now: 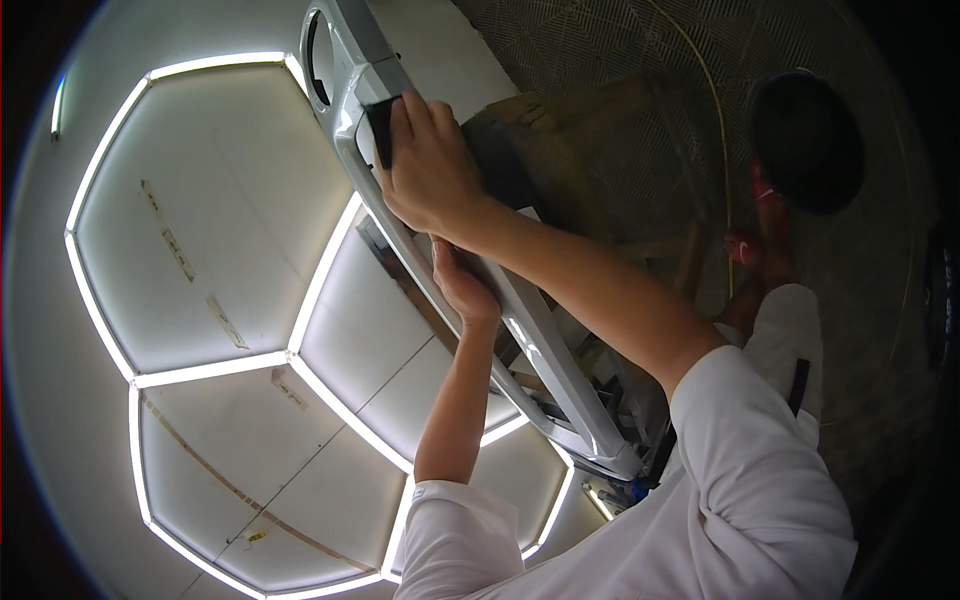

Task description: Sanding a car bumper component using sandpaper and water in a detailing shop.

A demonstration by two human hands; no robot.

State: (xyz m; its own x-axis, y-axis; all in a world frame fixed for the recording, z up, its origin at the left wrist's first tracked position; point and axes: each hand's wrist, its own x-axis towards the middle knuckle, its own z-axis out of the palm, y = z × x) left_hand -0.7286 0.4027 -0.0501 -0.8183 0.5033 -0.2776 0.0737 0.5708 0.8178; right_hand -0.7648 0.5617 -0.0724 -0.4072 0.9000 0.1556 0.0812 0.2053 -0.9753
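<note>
A long, glossy silver-grey car bumper [570,385] with cut-out openings runs slantwise from the top middle down toward my body. Up near its far end, my right hand [430,170] presses a small black block [383,130] against the surface, fingers bent over it. My left hand [467,288] is closer to me, just below the right wrist, holding the bumper's bar. The left thumb shows, while its other fingers are mostly hidden. Beyond the block is an oval opening [320,58] in the bumper.
Bright hexagonal light tubes [210,369] span the pale surface at left. At right lie a yellow hose [722,120] and a round black disc-like object [806,142], near my red shoes [742,247]. Dim wooden-looking supports [690,262] stand beside the bumper.
</note>
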